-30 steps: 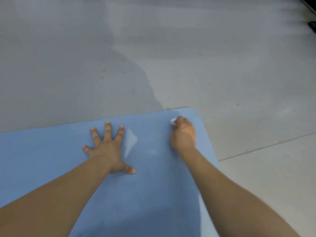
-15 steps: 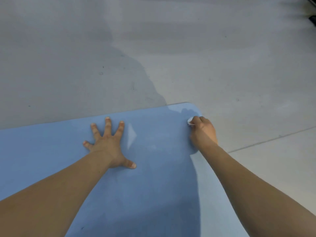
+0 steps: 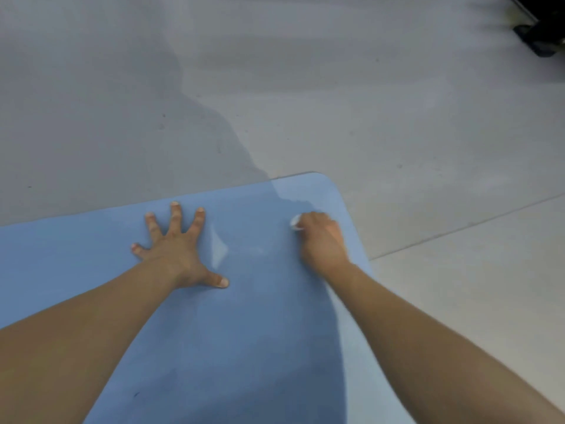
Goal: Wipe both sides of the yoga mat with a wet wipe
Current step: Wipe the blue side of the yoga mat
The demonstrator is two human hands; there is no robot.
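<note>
Two hands are at work on the blue yoga mat [image 3: 250, 316], which lies flat on the grey floor [image 3: 336, 102] with its rounded far corner just ahead of the right hand. The left hand [image 3: 179, 252] is spread wide, fingers straight and palm pressed flat on the mat, holding nothing. The right hand [image 3: 321, 240] is curled round a small white wet wipe [image 3: 296, 223], of which only a bit peeks out past the knuckles, and it presses that wipe down on the mat near the corner. The mat looks thin, soft and light, so it would likely creep or ripple under a rubbing stroke; the flat left palm seems a sensible anchor for that reason. To turn it for the other side, the free corner or the long right edge looks the easiest place to take hold, since the sheet should fold and drape rather than lift stiffly. A damp surface may be somewhat slippery. A dark object [image 3: 538, 41] sits at the far right of the floor.
</note>
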